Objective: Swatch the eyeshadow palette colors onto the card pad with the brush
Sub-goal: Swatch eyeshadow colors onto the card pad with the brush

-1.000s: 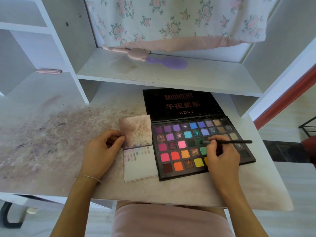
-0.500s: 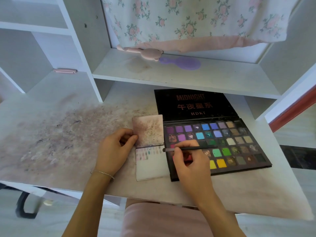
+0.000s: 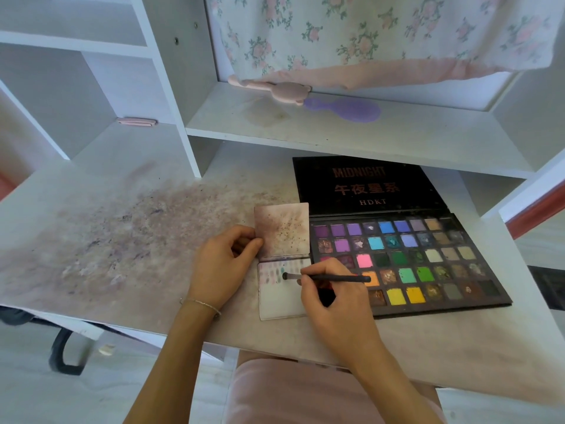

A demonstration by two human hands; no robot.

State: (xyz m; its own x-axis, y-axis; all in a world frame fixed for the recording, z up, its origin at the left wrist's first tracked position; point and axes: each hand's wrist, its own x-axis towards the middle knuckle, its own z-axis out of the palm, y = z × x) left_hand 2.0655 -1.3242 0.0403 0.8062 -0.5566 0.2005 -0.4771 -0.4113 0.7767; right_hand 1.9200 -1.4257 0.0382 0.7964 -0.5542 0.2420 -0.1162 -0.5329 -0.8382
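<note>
An open black eyeshadow palette (image 3: pixel 428 258) with several coloured pans lies on the desk at the right, its lid flat behind it. Left of it lies a small white card pad (image 3: pixel 279 296) whose stained top sheet (image 3: pixel 282 229) is flipped up. My left hand (image 3: pixel 224 264) pinches that sheet's left edge. My right hand (image 3: pixel 333 298) grips a thin black brush (image 3: pixel 333 278). The brush tip touches the pad's top row of small colour swatches. My right hand hides the palette's lower left pans.
The desk top (image 3: pixel 116 240) is smeared with powder stains at the left. Above it a shelf (image 3: pixel 351 133) holds a pink brush (image 3: pixel 275 88) and a purple hairbrush (image 3: pixel 348 108) under a floral cloth (image 3: pixel 382 32). A pink clip (image 3: pixel 136 121) lies on the left shelf.
My right hand has carried the brush left from the palette's green pans to the card pad, where its tip now touches. My left hand has kept its hold on the sheet.
</note>
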